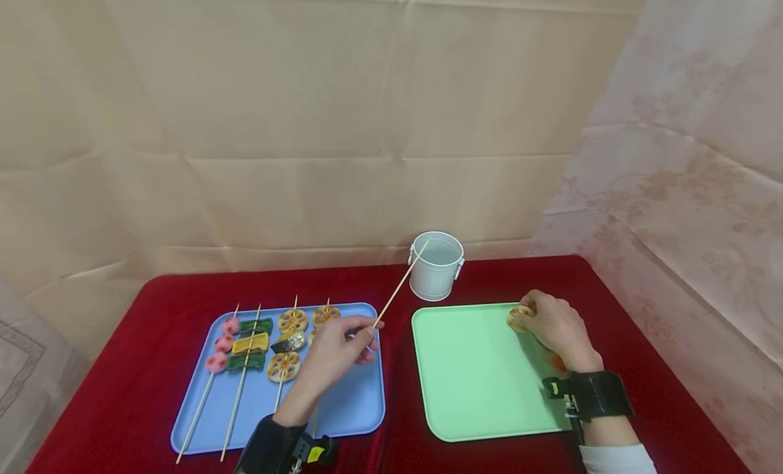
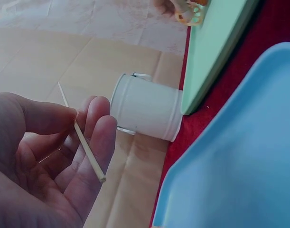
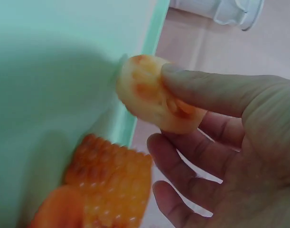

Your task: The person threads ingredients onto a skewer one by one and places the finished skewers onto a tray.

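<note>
My left hand (image 1: 339, 345) pinches a thin wooden skewer (image 1: 400, 287) between thumb and fingers, its pointed end slanting up toward the white bucket; nothing is threaded on it. Over the far right corner of the green tray (image 1: 471, 379), my right hand (image 1: 559, 328) holds a lotus root slice (image 3: 142, 90) by its edge, thumb on one face and fingers behind. Below that hand, a piece of corn (image 3: 111, 180) and an orange piece (image 3: 59, 209) lie on the tray, mostly hidden by the hand in the head view.
Left of the green tray, a blue tray (image 1: 367, 413) bears several loaded skewers, with pink flower-shaped pieces (image 1: 223, 343), green and yellow pieces (image 1: 249, 343) and lotus slices (image 1: 283, 367). A white bucket (image 1: 431, 280) stands behind, between the trays. Red cloth (image 1: 110, 399) covers the table.
</note>
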Tool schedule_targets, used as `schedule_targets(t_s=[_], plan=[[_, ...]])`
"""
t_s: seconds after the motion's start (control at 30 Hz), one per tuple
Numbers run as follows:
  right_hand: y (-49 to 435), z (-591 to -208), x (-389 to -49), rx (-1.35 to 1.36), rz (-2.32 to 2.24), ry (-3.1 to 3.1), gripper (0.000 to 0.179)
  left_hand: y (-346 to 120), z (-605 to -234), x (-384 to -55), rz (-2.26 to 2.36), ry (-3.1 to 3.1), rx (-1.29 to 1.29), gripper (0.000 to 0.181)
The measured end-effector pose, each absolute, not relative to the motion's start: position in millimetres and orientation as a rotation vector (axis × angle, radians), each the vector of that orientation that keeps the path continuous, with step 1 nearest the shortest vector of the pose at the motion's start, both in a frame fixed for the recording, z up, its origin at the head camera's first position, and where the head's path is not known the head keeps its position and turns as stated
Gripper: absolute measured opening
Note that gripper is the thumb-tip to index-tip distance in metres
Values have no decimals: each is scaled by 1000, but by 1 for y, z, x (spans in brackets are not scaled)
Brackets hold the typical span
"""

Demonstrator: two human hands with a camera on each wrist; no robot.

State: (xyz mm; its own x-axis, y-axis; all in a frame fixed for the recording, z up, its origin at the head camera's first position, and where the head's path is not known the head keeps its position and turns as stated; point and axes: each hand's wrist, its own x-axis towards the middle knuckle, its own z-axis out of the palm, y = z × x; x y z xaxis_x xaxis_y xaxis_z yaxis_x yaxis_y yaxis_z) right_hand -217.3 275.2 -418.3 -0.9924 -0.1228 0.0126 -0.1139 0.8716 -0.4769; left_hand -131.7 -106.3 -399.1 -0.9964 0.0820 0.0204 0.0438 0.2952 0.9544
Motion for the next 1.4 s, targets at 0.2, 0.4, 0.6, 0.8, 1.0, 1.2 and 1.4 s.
schedule_targets(t_s=[0.2, 0.4, 0.6, 0.8, 1.0, 1.2, 1.4], plan=[[268, -407, -215, -239, -818, 3082, 24, -108, -404, -126, 1798, 2472, 157, 20], [251, -395, -208, -224, -1049, 3041, 32, -105, -412, -121, 1823, 2416, 193, 20], [223, -386, -204, -242, -1441, 2860, 43, -105, -413, -116, 1837, 2425, 192, 19], [191, -385, -202, -59, -1926, 2478, 47, -106, -413, -114, 1780, 2453, 217, 17], [177, -392, -202, 103, -2182, 2200, 44, -107, -416, -112, 1705, 2480, 261, 16], [178, -394, -205, 199, -2319, 2040, 42, -109, -420, -113, 1624, 2462, 303, 16], [179, -392, -206, 155, -2360, 1985, 41, -110, -423, -114, 1619, 2461, 321, 18]])
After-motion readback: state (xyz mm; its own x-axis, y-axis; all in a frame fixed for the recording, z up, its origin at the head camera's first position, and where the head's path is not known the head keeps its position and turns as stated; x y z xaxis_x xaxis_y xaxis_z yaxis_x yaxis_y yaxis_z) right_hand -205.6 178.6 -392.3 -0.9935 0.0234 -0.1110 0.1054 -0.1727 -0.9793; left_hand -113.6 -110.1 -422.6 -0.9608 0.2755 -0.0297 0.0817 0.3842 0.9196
